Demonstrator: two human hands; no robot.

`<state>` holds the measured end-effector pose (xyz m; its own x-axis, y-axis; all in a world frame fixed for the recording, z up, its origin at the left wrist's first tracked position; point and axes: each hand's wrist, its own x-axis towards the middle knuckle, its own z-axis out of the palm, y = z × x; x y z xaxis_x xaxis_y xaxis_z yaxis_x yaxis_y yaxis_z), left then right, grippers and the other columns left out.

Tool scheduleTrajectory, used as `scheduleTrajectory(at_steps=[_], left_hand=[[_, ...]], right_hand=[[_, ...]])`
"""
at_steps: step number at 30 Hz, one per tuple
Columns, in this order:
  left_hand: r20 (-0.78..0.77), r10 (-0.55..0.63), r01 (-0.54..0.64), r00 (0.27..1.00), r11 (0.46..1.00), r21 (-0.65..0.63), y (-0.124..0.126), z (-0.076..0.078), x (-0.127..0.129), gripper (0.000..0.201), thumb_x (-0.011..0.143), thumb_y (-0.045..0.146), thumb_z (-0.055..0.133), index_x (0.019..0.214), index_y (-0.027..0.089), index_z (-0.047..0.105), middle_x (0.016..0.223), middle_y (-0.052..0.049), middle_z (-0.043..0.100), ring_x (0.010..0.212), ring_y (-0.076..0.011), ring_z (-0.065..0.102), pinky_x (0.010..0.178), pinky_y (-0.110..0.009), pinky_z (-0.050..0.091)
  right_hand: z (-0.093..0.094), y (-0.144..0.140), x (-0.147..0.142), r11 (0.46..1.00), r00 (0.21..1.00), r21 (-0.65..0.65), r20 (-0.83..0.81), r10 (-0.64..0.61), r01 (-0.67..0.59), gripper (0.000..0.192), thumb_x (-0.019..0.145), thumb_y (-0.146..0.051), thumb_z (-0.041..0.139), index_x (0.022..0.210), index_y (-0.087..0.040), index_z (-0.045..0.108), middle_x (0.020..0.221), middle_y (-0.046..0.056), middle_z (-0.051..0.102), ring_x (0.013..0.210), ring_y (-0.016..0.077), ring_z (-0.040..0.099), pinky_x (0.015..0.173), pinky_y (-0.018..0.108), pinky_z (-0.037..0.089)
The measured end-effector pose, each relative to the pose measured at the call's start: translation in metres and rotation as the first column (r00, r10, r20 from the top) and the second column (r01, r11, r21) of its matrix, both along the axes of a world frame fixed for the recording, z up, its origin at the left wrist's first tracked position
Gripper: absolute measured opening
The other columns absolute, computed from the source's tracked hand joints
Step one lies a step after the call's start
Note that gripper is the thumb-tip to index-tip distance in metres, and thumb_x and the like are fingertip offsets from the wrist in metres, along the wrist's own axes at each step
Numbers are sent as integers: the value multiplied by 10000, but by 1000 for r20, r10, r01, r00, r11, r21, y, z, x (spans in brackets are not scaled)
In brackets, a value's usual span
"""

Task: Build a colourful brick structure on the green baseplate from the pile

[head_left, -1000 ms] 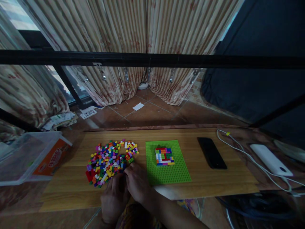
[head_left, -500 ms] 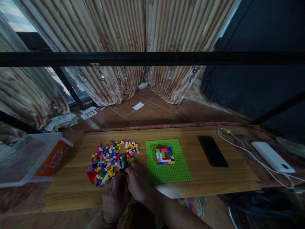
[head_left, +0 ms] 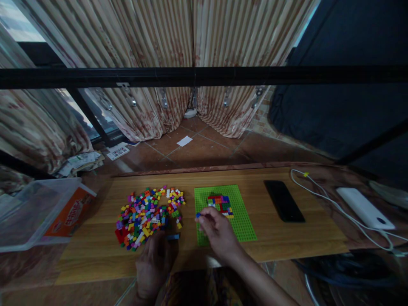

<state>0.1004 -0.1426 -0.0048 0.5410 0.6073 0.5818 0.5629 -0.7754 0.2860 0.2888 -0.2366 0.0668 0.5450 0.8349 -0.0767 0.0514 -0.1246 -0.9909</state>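
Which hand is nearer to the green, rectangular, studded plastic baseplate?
Right. The right hand is over the left part of the baseplate, pinching a small blue plastic brick; the left hand is away to its left, beside the multicoloured plastic brick pile.

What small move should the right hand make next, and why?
Probably ease the blue brick rightward to the build: the right hand pinches it by the left edge of the green plate, and the build sits on that plate.

No text readable; orange label point(head_left: 70, 215) on box point(head_left: 57, 183) blurred
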Motion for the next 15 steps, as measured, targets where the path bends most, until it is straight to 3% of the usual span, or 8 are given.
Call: scheduleTrajectory(at_steps=[4, 8, 12, 15], left_hand=[[-13, 6, -7, 1000, 1000, -10, 0, 0, -1, 156, 890, 230, 493, 1021, 166, 548, 883, -70, 669, 806, -182, 662, 673, -255, 525], [-10, 5, -5, 1000, 1000, -4, 0, -2, -1, 153, 886, 227, 501, 1022, 171, 544, 883, -67, 668, 800, -180, 659, 676, -257, 525], [-15, 8, -7, 1000, 1000, 9, 0, -1, -1, 145, 881, 223, 504, 1008, 168, 548, 868, -64, 664, 782, -177, 656, 667, -258, 521], [-27, 1, -1, 1000, 1000, 11, 0, 1, 0, 134, 879, 217, 505, 995, 168, 553, 868, -64, 669, 777, -176, 658, 671, -260, 523]], right_hand=[[-7, -21, 42, 978, 979, 72, -65, -191, 196, 239, 790, -427, 655, 844, -197, 617, 744, 1, 656, 653, 148, 617, 592, 249, 486], [-19, -28, 81, 921, 907, 88, 158, -389, 380, 210, 746, -388, 680, 808, -188, 665, 759, 30, 696, 697, 185, 642, 659, 293, 507], [-27, -20, 96, 939, 784, 60, 534, -316, 338, 167, 826, -273, 550, 851, -196, 696, 841, 62, 708, 760, 205, 658, 721, 328, 515], [-33, -12, 97, 963, 661, 75, 714, -232, 258, 230, 840, -170, 472, 842, -207, 699, 860, 65, 707, 802, 202, 657, 771, 331, 521]])
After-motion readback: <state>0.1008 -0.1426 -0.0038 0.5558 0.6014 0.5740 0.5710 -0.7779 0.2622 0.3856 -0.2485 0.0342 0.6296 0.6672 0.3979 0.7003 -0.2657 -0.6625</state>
